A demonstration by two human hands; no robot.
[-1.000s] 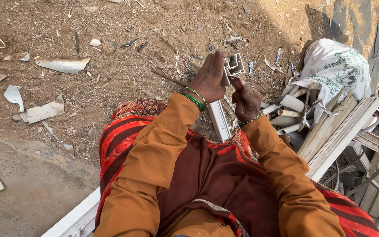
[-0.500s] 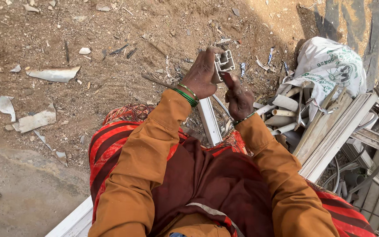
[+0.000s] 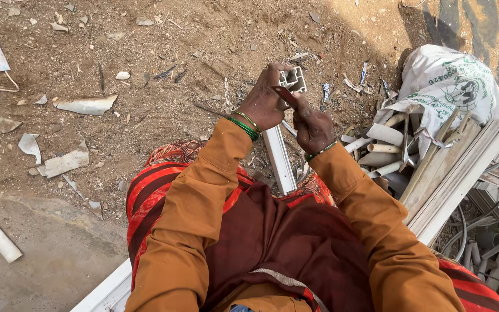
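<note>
Hands meet at the far end of a white profile

Left hand is wrapped round the upper end of the white plastic profile, fingers closed on it just below its open hollow tip. Right hand sits just beside it, pinching a thin dark tool against that tip. The profile's long axis runs from the lap away toward the dirt ground. Scrap pipes and a white sack lie to the right.

Sunlit dirt ground, scattered white shards, concrete slab, scrap pile
</note>
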